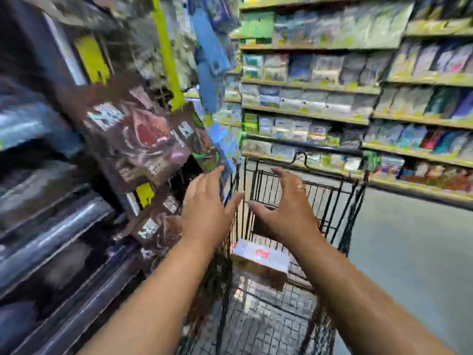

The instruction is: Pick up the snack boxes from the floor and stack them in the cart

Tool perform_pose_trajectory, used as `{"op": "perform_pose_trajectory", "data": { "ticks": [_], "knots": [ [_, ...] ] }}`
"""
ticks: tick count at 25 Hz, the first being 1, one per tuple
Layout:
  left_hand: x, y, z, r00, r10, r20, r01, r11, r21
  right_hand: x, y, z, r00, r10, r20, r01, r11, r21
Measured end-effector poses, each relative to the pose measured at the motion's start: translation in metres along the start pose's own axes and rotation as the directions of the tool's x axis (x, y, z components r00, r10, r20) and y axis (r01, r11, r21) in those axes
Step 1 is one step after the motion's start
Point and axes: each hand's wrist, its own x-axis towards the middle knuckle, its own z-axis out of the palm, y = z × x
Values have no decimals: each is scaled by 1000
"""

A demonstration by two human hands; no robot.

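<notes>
Grocery aisle, with shelves (307, 111) of bagged stuff running behind and to the right of the cart (330, 208), and grey floor (409, 252) on the cart's right. Footage is pretty smeared, fyi.

Both bare arms are stretched straight out over the cart's basket. The left hand (204, 208) is above the cart's left edge, palm down, fingers straight, thumb sticking out toward the other hand. The right hand (286, 208) hovers over the middle of the basket, fingers bent a little, thumb spread, with a ring (300, 187) on one finger. Neither grip has anything in it. Both are wide open, thumbs near each other but not touching.

One snack box (258, 260) lies flat on the bottom of the cart, below the hands, with a pale top and a red mark. Left of the cart there's brown packaging (135, 139), too blurry to say what it sits on.
</notes>
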Motion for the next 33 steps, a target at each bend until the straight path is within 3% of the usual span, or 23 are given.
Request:
{"op": "perform_pose_trajectory", "data": {
  "ticks": [6,12,18,20,23,26,29,33],
  "knots": [
    [-44,30,-214,967,-127,-221,130,991,2,-50,-180,-60,959,-281,35,272,950,156],
    [-124,23,-405,900,-76,-430,155,976,152,-133,-340,-60,838,-545,14,505,787,354],
    [-262,-10,-581,823,-115,-556,324,899,294,-269,-486,-27,732,-678,66,503,604,618],
    [-334,-23,-653,777,-110,-619,421,822,382,-344,-546,-7,659,-744,111,494,539,682],
    [-378,-28,-698,737,-147,-660,502,773,389,-393,-582,3,608,-785,116,484,484,729],
    [-448,-27,-752,658,-156,-737,614,678,404,-464,-634,18,508,-849,146,446,404,798],
    [-517,-23,-803,559,-151,-815,716,584,383,-538,-686,28,348,-929,130,427,280,860],
    [-594,-2,-858,425,-73,-902,847,384,368,-623,-751,35,154,-986,63,326,111,939]
  ]
}}
